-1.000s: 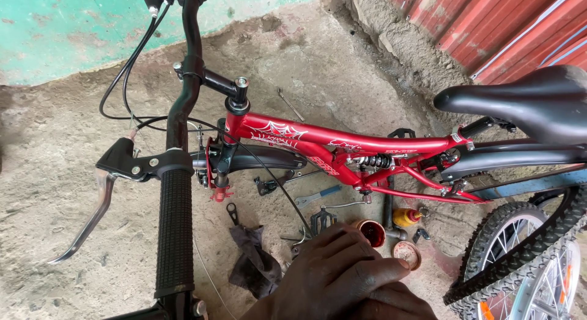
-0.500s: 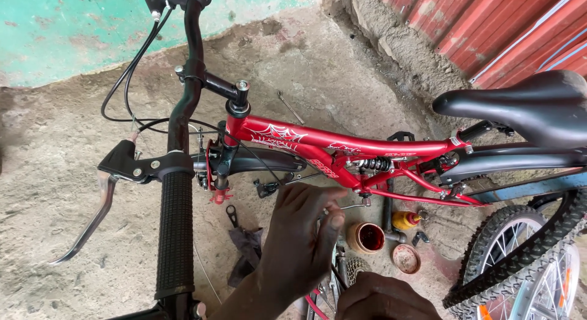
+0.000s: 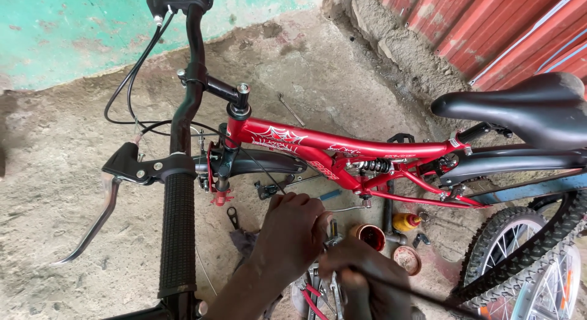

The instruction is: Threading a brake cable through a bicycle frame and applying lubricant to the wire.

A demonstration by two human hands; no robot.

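A red bicycle frame (image 3: 318, 146) stands across the view, its black handlebar grip (image 3: 177, 234) toward me. My left hand (image 3: 290, 234) reaches in from the bottom, just below the frame, with its fingers curled around a small metal part (image 3: 333, 229). Right beside and below it, my right hand (image 3: 361, 280) is closed on a thin black cable (image 3: 428, 295) that runs off to the lower right. What lies under both hands is mostly hidden; red-handled tools (image 3: 312, 295) show there.
An open tin of dark grease (image 3: 370, 236), its lid (image 3: 407, 259) and a yellow oil bottle (image 3: 406, 221) sit on the concrete by the hands. A dark rag (image 3: 243, 240), a wrench (image 3: 292, 110), the black saddle (image 3: 538, 106) and a knobby wheel (image 3: 526, 265) surround them.
My left hand has moved up from the bottom edge to just under the frame. My right hand has come into view below it, holding the cable.
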